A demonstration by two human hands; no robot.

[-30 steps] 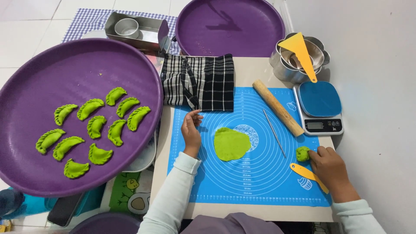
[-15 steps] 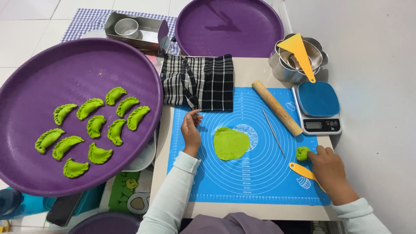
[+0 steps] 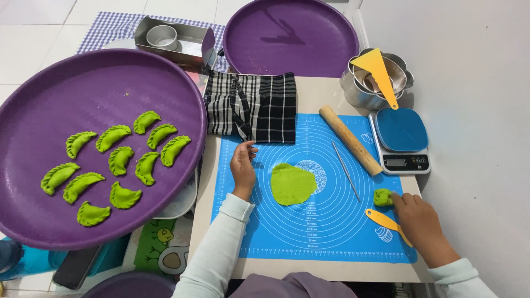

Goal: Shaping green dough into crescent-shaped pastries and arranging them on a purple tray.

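On the blue mat (image 3: 331, 232), a small green dough lump (image 3: 382, 197) is pinched by the right hand (image 3: 420, 221) (left hand (image 3: 243, 168) flat, empty), well right of the flattened disc (image 3: 292, 184).

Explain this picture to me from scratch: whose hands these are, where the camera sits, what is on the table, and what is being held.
No machine here: a person works with two bare hands, filmed by a camera on their head looking down. The left hand rests flat on a blue mat, beside a flat green dough round. The right hand touches a small dough lump at the mat's edge; whether it grips it is unclear. A yellow scraper lies next to it. Also on the table: a rolling pin, a scale, a checked cloth. The purple tray holds ten folded green dumplings.
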